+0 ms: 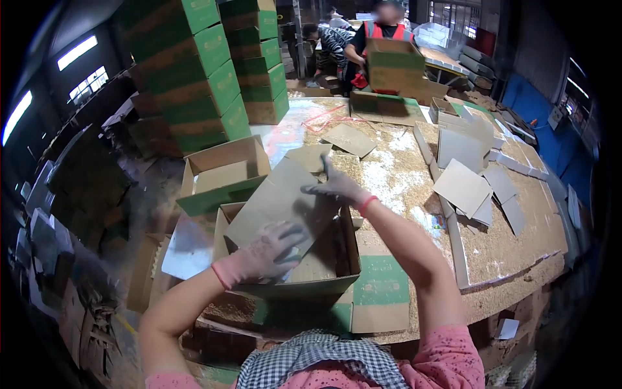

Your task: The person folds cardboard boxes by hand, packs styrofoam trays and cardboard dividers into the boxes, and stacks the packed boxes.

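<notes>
The cardboard sheet (272, 204) tilts over the cardboard box (347, 249), maybe steadied by the half-curled left hand (271, 251), whose hold I can't tell, and the right hand (338, 185), fingers spread wide.

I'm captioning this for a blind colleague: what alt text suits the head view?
A gloved left hand and right hand are at a tilted cardboard sheet over an open carton on a debris-strewn table. Stacked boxes stand at upper left.
</notes>
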A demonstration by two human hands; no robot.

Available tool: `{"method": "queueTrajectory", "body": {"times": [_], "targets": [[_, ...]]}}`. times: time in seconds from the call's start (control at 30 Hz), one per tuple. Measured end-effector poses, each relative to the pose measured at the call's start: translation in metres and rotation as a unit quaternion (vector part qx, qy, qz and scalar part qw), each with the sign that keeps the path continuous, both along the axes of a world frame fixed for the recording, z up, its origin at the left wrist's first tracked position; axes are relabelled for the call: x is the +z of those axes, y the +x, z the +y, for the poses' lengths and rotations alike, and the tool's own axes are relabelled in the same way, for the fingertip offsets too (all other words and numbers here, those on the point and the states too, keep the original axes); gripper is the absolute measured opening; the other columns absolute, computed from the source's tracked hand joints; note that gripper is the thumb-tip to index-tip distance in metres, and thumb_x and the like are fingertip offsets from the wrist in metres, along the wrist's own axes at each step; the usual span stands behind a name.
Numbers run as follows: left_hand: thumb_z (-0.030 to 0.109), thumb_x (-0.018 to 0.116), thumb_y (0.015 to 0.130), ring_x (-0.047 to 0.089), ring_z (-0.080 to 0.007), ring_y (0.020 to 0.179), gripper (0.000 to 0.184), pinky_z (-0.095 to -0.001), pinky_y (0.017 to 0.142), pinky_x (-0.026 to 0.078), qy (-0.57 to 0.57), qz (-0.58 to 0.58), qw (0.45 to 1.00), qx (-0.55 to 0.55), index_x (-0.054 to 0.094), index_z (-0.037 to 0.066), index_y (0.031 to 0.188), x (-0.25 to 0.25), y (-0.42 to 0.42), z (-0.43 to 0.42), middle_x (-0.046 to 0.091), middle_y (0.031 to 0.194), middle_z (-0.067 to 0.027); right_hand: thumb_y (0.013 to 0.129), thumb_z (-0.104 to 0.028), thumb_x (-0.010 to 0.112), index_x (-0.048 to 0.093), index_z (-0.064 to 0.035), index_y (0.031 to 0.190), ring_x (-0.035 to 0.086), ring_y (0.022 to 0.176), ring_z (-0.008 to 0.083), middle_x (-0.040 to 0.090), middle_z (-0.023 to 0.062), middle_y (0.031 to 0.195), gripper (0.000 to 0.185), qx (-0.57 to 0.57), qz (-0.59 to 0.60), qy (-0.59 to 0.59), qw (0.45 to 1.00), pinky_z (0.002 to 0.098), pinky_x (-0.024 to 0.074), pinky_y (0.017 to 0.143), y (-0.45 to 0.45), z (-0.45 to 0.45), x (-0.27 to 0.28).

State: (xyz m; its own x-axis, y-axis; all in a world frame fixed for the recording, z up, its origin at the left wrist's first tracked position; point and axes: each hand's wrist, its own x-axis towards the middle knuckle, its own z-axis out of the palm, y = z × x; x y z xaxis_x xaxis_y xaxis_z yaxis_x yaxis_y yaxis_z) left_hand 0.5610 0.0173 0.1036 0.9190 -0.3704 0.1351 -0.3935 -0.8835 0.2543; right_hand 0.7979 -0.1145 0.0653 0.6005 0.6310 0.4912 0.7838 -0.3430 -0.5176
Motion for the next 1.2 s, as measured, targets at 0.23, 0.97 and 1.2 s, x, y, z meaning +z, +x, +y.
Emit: {"method": "queueTrajectory", "body": {"times": [0.23,0.97,1.2], "targets": [[0.036,0.057,0.088,0.052,-0.0370,0.116,0.041,-0.0444,0.098,0.043,-0.043,0.106,0.993,0.015,0.058,0.010,0.120,-0.026,-0.014,-0.002,0.048,0.132,-0.0207,0.087,-0.020,0.065,0.056,-0.0011,0.117,0.057,0.087,0.0110,0.061,0.0042,0.101,0.037,-0.026,0.345,0.384,0.856,0.0254,0.0483,0.078,0.048,-0.101,0.012],[0.026,0.061,0.092,0.054,-0.0209,0.116,0.052,-0.0341,0.095,0.048,-0.739,0.329,0.479,0.341,0.044,0.007,0.137,-0.193,-0.130,0.099,0.051,0.130,-0.0100,0.100,-0.035,0.033,0.030,0.0019,0.142,0.032,0.133,0.0369,0.031,0.0248,0.145,0.056,-0.185,0.045,-0.354,0.916,0.0390,0.0208,0.114,-0.076,-0.096,-0.277],[0.024,0.060,0.092,0.056,-0.0190,0.112,0.055,-0.0315,0.090,0.049,-0.860,0.121,0.442,0.227,0.038,0.004,0.139,-0.146,-0.103,0.081,0.052,0.130,-0.0088,0.102,-0.033,0.031,0.029,0.0031,0.142,0.033,0.132,0.0368,0.031,0.0250,0.145,0.054,-0.258,0.246,-0.180,0.917,0.0378,0.0212,0.113,-0.084,-0.129,-0.283]]}}
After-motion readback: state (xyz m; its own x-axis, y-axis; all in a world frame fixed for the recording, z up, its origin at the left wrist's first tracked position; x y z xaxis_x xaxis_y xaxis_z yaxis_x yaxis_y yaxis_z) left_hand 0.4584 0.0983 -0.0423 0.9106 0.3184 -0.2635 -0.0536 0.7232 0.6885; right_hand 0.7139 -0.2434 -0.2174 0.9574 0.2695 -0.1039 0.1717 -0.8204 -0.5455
